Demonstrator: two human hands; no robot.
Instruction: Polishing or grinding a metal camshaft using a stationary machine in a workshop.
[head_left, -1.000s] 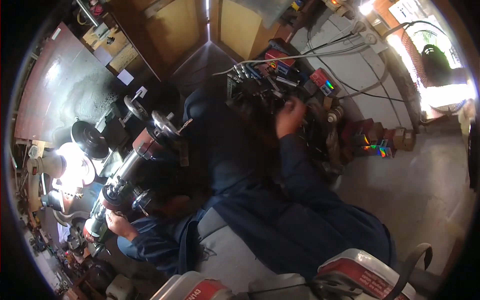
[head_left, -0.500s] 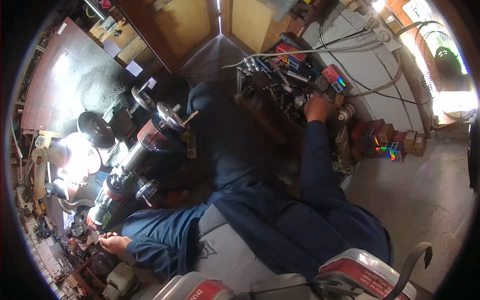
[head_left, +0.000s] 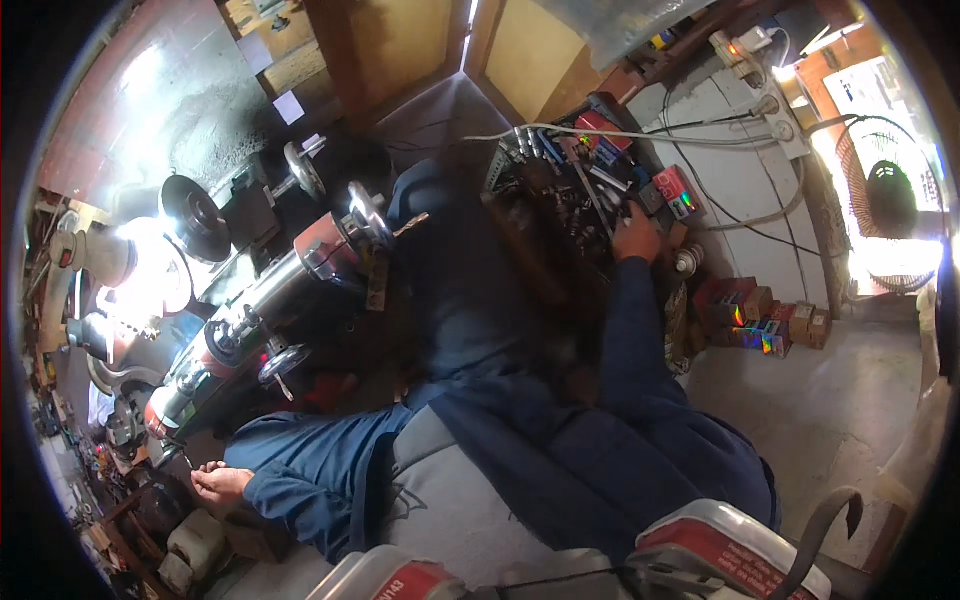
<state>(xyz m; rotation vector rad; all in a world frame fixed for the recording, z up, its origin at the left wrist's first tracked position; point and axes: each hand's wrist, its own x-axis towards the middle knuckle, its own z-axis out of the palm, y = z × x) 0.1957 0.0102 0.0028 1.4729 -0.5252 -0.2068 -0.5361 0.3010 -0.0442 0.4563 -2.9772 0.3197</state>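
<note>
The left hand [head_left: 222, 482] has left the lower barrel of the machine [head_left: 185, 388] and now has its fingertips at the tip of the small crank handle [head_left: 183, 458] at that end. The right hand [head_left: 637, 238], a blur above the heap of tools [head_left: 560, 200] one second ago, is now at the heap's right side, closer to the red box [head_left: 672, 186]. The view has swung, setting the fan [head_left: 888, 200] lower in it.
</note>
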